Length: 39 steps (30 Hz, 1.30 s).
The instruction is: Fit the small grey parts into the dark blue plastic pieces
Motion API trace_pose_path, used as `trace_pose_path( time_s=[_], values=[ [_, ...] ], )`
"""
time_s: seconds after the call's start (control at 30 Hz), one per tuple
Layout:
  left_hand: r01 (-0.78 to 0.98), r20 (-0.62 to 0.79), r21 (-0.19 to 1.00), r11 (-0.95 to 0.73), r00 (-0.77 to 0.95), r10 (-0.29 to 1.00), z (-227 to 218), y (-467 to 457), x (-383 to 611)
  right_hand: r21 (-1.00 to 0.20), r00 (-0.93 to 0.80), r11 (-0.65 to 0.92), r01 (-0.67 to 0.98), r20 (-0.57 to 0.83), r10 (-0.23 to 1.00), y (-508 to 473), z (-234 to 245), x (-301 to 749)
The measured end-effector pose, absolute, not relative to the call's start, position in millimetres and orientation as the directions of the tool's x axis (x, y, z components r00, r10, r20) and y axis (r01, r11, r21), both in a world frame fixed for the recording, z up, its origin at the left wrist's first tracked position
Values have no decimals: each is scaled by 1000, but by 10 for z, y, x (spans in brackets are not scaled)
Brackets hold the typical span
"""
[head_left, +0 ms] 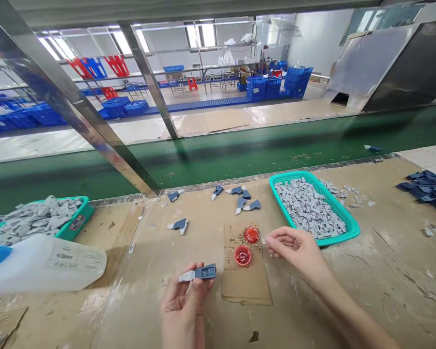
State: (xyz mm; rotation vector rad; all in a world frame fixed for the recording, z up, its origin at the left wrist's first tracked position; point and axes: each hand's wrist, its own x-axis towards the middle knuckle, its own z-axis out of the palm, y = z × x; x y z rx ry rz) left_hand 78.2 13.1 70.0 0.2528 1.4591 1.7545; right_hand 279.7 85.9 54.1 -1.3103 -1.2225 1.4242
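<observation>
Head view: the left hand [183, 305] pinches a small blue-and-grey plastic part [199, 273]. The right hand [294, 248] is half-curled beside red round caps [242, 255], its hold unclear.

a factory assembly line. a green conveyor belt [240, 155] runs past the workbench [385, 271], and stacks of blue crates [276, 85] fill the hall behind.
</observation>
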Motion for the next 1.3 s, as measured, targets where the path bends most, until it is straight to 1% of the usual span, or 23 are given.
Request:
trace_pose_path(
  time_s=[0.1, 0.3, 0.47, 0.8, 0.97, 1.1, 1.3],
  values=[
    [-400, -285, 916, -16, -679, 677, 731, 106, 791, -978, -46, -202, -42, -200, 979, 957, 455, 2647],
    [-377, -267, 926, -28, -705, 657, 752, 105, 755, -981, 15, -190, -44, -190, 982, 1036, 288, 2543],
    [-400, -294, 916, -8, -685, 666, 771, 119, 773, -975, -16, -220, -16, -220, 975, 1066, 211, 2569],
    [-408, -306, 913, 9, -670, 676, 746, 159, 852, -959, -47, -273, -79, -270, 962, 1070, 291, 2587],
    [-426, -345, 903, 53, -645, 682, 753, 154, 929, -954, -64, -292, -65, -288, 956, 1081, 294, 2593],
    [-433, -336, 900, 39, -635, 696, 770, 146, 964, -951, -68, -302, -58, -298, 952, 1079, 302, 2602],
    [-414, -308, 910, 25, -635, 708, 758, 169, 1042, -934, -130, -328, -138, -312, 941, 964, 514, 2633]
  ],
)
